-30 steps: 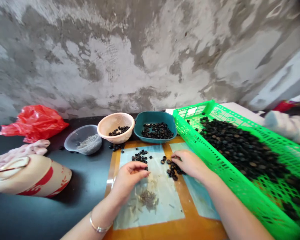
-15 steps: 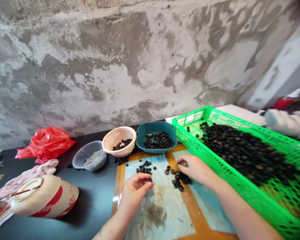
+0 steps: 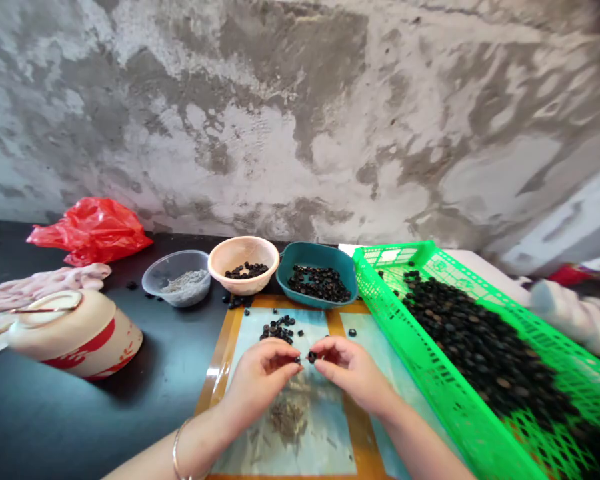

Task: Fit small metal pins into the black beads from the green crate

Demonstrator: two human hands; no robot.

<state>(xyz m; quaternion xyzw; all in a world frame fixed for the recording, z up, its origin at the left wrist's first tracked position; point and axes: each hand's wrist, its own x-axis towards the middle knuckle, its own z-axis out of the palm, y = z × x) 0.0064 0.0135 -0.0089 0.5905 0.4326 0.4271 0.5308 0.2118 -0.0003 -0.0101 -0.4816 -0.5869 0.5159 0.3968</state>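
Observation:
My left hand (image 3: 265,370) is closed in a pinch over the taped work sheet, a tiny dark piece (image 3: 297,360) showing at its fingertips. Facing it, my right hand (image 3: 353,370) pinches a small black round part (image 3: 312,357) between thumb and forefinger. A narrow gap separates the two sets of fingertips. Just beyond my left hand lies a loose cluster of black round parts (image 3: 279,329). One single black part (image 3: 353,332) lies beyond my right hand. Grey-brown shavings (image 3: 287,419) are heaped on the sheet below my hands.
Behind the sheet stand a clear bowl (image 3: 147,277) with grey bits, a pink bowl (image 3: 215,270) and a teal basin (image 3: 286,293) with black parts. A green crate (image 3: 405,333) heaped with black parts flanks the right. At left are a cream canister (image 3: 87,340) and a red bag (image 3: 97,230).
My right hand has moved left from the pile of black parts near the crate and now holds one close to my left hand. The camera view has shifted.

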